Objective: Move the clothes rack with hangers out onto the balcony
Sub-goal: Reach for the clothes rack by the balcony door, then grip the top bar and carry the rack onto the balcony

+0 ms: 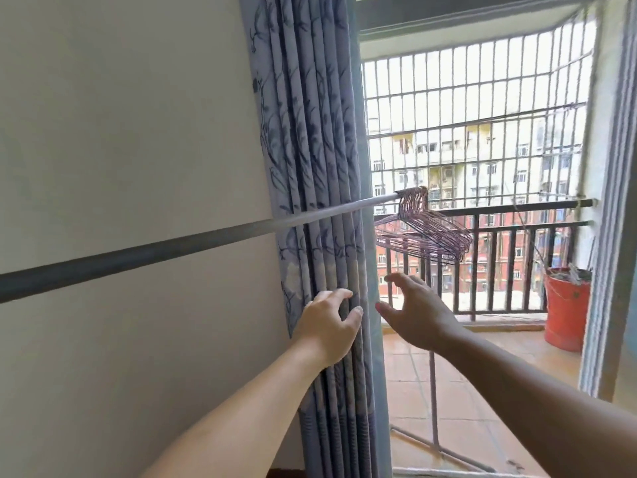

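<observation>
The clothes rack's grey top bar (144, 251) runs from the left edge up to the right, across the curtain and into the doorway. Several purple wire hangers (422, 232) hang in a bunch at its far end, over the balcony. A thin upright (433, 401) and floor feet of the rack show below, at the doorway. My left hand (329, 327) rests on the folds of the blue patterned curtain (310, 167), fingers bent against the cloth. My right hand (418, 310) hovers open in the doorway, below the hangers, touching nothing.
A white wall (131, 132) fills the left. The balcony has orange floor tiles (458, 391), a dark railing (510, 215) and window bars above. An orange bucket (565, 308) stands at the right corner beside the door frame (606, 236).
</observation>
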The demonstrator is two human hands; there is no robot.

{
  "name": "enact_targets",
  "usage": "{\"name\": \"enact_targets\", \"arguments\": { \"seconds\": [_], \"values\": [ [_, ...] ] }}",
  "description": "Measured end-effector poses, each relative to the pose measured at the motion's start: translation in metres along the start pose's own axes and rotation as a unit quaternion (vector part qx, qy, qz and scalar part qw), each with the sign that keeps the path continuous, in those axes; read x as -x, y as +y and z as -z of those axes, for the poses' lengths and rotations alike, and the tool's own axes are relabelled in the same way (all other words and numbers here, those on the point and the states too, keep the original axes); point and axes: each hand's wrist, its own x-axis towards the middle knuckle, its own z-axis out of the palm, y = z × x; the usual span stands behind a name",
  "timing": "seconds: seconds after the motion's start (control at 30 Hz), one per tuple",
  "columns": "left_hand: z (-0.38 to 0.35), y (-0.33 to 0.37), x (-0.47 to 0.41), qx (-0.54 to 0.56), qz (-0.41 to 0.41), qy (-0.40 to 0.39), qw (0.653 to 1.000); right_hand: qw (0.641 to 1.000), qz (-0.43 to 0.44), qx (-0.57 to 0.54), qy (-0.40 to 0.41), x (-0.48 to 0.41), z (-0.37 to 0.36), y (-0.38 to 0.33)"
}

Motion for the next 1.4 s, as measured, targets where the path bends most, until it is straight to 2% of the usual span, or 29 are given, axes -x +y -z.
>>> {"name": "enact_targets", "arguments": {
  "seconds": [0.3,0.47,0.57,0.9,1.17,1.4],
  "values": [
    [-0.031,-0.037,-0.089,0.008,0.020,0.007,1.000,0.999,0.020,-0.032,0.002,-0.107,-0.039,0.029],
    [-0.061,-0.075,-0.160,0.018,-0.005,0.021,1.000,0.993,0.040,-0.091,0.067,-0.181,-0.063,0.053],
    [-0.085,-0.090,-0.202,0.052,0.000,-0.004,0.999,0.983,0.035,-0.134,0.125,-0.226,-0.071,0.067],
    [-0.130,-0.054,-0.295,0.063,-0.081,-0.050,0.993,0.972,0.086,-0.093,0.198,-0.318,-0.058,0.101],
    [-0.129,-0.010,-0.346,-0.013,-0.128,0.033,0.991,0.966,0.161,-0.054,0.195,-0.383,-0.036,0.138],
    [-0.135,0.026,-0.370,-0.123,-0.092,0.134,0.979,0.955,0.240,-0.109,0.136,-0.434,-0.034,0.190]
  ]
}}
